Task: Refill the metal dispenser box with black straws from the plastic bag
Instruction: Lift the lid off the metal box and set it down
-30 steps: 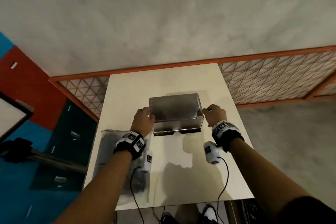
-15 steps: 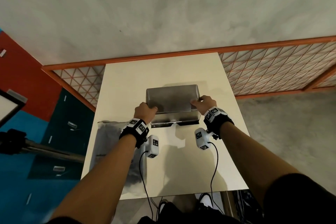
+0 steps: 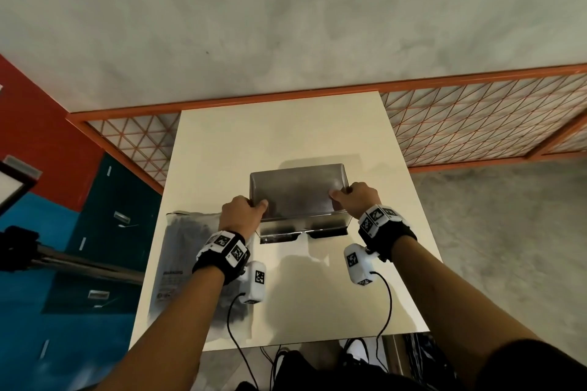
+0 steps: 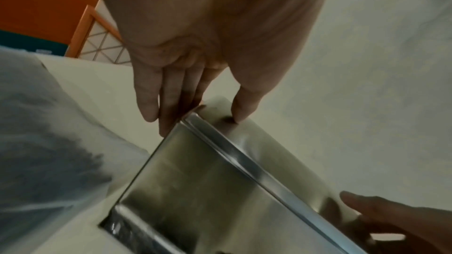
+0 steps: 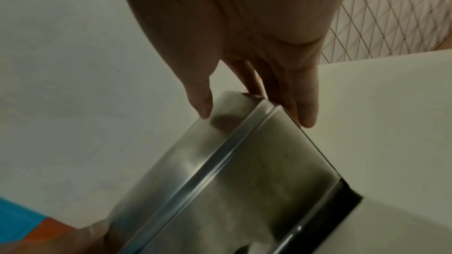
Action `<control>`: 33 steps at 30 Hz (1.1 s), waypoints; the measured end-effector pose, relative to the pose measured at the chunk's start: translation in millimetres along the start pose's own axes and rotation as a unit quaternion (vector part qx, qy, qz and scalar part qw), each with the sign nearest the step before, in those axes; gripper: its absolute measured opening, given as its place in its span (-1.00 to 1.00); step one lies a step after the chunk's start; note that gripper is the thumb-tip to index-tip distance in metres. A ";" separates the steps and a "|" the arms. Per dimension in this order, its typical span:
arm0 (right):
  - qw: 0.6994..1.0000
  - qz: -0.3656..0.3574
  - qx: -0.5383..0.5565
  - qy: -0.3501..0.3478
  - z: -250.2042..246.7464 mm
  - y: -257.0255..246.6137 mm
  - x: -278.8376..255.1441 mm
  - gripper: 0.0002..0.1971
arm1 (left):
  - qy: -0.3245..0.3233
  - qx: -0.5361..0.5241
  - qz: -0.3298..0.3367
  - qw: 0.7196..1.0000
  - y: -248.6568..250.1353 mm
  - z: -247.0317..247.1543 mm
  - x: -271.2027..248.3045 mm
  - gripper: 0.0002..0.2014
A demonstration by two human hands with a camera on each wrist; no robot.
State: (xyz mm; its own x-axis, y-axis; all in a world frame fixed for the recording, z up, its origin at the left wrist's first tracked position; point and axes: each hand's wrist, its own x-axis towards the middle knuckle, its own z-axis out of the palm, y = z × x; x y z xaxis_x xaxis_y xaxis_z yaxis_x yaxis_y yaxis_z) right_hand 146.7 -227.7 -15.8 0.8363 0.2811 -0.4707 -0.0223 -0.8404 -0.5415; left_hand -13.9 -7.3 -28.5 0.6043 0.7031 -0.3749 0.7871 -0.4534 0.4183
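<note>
The metal dispenser box [image 3: 298, 197] stands mid-table with its lid down; a dark slot shows along its front base. My left hand [image 3: 244, 214] pinches the lid's left end, thumb on top and fingers down the side. My right hand [image 3: 354, 197] holds the right end the same way. The left wrist view shows the left hand [image 4: 198, 115] at the corner of the box [image 4: 208, 190]. In the right wrist view the right hand [image 5: 254, 107] pinches the box [image 5: 244, 181]. The plastic bag of black straws [image 3: 187, 251] lies flat left of the box, partly under my left forearm, and shows again as the bag [image 4: 49, 161].
The white table [image 3: 286, 143] is small, and its near edge lies just below my forearms. An orange mesh fence [image 3: 476, 124] runs behind it and to both sides. A dark tripod arm [image 3: 63, 260] reaches in at the left. Wrist-camera cables [image 3: 386, 305] hang over the front edge.
Both hands shifted from the box's side walls up to its lid, thumbs now laid on top. The head view moved closer over the table. The box stays where it was.
</note>
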 end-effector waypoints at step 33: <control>0.998 0.030 0.054 0.033 -18.6 -24.2 -13.5 -0.60 | 0.019 -0.045 -0.017 0.999 32.2 -32.2 10.7 -0.41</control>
State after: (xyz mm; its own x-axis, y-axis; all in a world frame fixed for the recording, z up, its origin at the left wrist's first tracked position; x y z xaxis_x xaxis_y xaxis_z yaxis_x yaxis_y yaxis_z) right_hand 146.2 -219.8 16.5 0.8658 0.1978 -0.4596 -0.1295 -0.7987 -0.5877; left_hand 13.8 3.3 7.6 0.5703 0.7383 -0.3600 0.7921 -0.3784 0.4789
